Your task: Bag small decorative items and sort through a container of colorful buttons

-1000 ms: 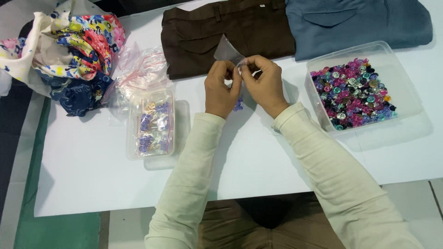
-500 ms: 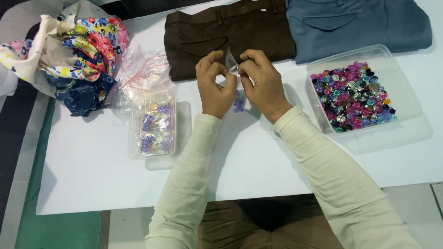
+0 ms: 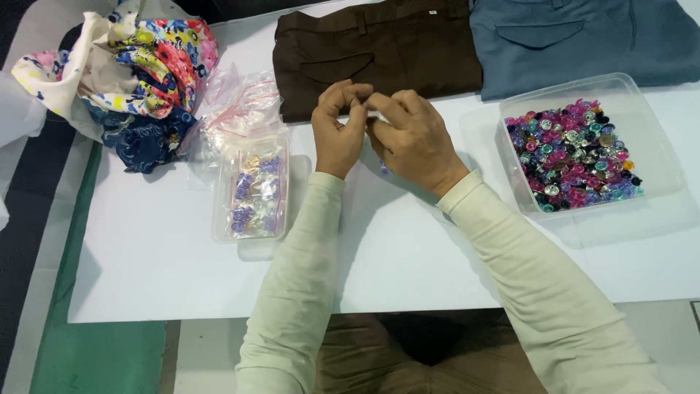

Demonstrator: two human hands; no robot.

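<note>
White tabletop (image 3: 182, 255), frame centre: my left hand (image 3: 339, 135) and right hand (image 3: 412, 138) pinch one small clear bag (image 3: 375, 117), probably light, limp and slippery, best gripped at its edges.

A white table top (image 3: 408, 263) fills most of the frame. Folded dark brown trousers (image 3: 379, 55) are laid at the upper centre, and folded grey-blue trousers (image 3: 583, 40) are set just beside them at the upper right. A heap of flowered, multicoloured cloth (image 3: 135, 73) is seen at the upper left. A large clear plastic tray (image 3: 656, 146) filled with bright, many-coloured buttons (image 3: 572, 153) is placed at the right. A strip of green floor (image 3: 95, 357) is shown at the lower left.
</note>
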